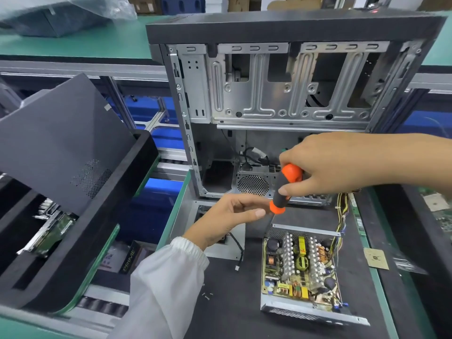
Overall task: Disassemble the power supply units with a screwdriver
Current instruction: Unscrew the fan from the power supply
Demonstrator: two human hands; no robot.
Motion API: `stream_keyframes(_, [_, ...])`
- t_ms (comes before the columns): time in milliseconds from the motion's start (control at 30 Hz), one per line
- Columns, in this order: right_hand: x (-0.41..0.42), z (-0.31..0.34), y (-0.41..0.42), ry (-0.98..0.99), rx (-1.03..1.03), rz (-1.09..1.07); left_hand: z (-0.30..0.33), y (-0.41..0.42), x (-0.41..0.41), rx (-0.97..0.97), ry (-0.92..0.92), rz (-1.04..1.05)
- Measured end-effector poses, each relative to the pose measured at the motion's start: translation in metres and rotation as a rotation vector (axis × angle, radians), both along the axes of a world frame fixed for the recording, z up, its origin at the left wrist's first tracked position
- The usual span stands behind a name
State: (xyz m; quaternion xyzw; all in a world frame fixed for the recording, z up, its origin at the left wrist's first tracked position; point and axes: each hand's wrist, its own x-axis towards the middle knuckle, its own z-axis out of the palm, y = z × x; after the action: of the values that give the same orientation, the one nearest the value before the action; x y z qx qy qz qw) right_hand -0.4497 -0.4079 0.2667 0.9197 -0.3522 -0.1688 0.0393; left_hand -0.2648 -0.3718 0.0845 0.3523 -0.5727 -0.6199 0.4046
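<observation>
One power supply unit (302, 272) lies lidless, board bared; right hand (335, 165) grips one screwdriver (285, 189), left hand (227, 216) loosely open.

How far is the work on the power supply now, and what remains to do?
Done: the power supply unit lies on the mat with its cover off, the circuit board exposed. A few loose screws lie beside it. In hand: the right hand grips the orange-and-black screwdriver, and the left hand reaches toward its lower end. Left: the board sits in its metal tray, not yet lifted out.
</observation>
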Motion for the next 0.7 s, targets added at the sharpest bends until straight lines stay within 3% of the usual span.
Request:
stream_keyframes(133, [0.005,-0.010,0.004,0.071,-0.040,0.026,-0.004,0.001,0.001,-0.014,-0.006,0.023])
stream_keyframes(333, [0.014,-0.030,0.012,0.184,-0.131,0.088,-0.009,-0.001,0.006,-0.040,-0.049,0.275])
stream_keyframes(700, [0.020,-0.030,0.011,0.160,-0.168,0.138,-0.001,-0.001,0.001,-0.059,-0.032,0.097])
